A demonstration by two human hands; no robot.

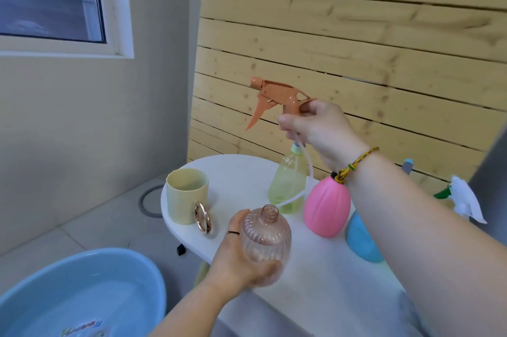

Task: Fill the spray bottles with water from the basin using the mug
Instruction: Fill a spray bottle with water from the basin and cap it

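Note:
My left hand grips a clear peach ribbed spray bottle with its neck uncapped, standing on the white table. My right hand holds the orange trigger spray head raised above the table; its white dip tube hangs down in a curve. A pale yellow mug with a gold ring handle stands at the table's left end. The blue basin with water sits on the floor at lower left. Behind stand a green bottle, a pink bottle and a blue bottle.
A white spray head with green parts lies at the right, past my forearm. A wooden slat wall backs the table. A grey hose ring lies on the tiled floor left of the table. A window is at upper left.

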